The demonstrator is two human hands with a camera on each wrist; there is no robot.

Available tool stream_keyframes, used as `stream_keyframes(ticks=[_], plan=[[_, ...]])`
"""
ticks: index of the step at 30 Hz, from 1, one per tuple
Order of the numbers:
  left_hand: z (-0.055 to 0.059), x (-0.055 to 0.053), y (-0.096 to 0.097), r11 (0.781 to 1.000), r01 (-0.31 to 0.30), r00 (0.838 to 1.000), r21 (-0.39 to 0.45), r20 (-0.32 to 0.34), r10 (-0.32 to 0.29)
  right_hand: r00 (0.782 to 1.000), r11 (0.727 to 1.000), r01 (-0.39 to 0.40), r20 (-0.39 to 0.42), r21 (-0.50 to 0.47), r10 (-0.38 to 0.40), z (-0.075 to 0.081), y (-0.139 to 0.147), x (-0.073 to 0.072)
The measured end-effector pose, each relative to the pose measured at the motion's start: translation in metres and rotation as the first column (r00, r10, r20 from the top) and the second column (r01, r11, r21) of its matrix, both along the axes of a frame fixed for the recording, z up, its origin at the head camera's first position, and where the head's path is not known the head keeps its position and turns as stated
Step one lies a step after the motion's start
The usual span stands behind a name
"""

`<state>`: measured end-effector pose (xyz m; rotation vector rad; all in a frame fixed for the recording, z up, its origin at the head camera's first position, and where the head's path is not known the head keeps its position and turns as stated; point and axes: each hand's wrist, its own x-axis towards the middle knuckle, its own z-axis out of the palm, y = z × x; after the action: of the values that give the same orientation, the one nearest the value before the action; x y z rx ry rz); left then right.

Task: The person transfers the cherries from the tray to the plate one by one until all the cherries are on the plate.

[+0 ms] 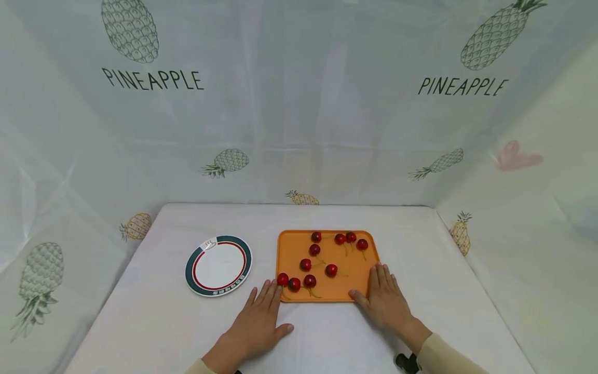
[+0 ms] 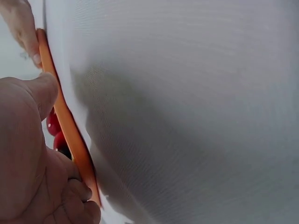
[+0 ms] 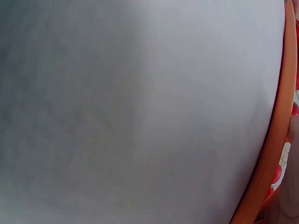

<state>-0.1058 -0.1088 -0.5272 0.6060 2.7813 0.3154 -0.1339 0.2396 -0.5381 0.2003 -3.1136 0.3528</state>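
An orange tray [image 1: 291, 246] lies on the white table, with several red cherries [image 1: 331, 270] with stems scattered over it. At its near left corner rests my left hand [image 1: 257, 322], fingers extended along the edge and thumb spread away. My right hand [image 1: 385, 301] touches the right edge with extended fingers, its thumb at the near right corner. In the left wrist view, the tray's rim [image 2: 70, 126] runs past the left palm [image 2: 21, 154]. The right wrist view has the rim [image 3: 275, 135] at its right side, with only part of the hand visible.
Left of the tray sits a round white plate [image 1: 219, 266] with a dark green rim and a red ring. A pineapple-print cloth [image 1: 299, 114] hangs behind the white table [image 1: 448, 291] and at both sides. A small black object [image 1: 406, 362] shows by the right wrist.
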Motion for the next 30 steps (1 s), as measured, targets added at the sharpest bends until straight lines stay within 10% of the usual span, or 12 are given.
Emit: stream_keyframes(ticks=[30], plan=[[0.006, 0.006, -0.019, 1.0, -0.021, 1.0, 0.008, 0.022, 0.021, 0.997, 0.997, -0.074, 0.034, -0.028, 0.075, -0.003, 0.008, -0.002]])
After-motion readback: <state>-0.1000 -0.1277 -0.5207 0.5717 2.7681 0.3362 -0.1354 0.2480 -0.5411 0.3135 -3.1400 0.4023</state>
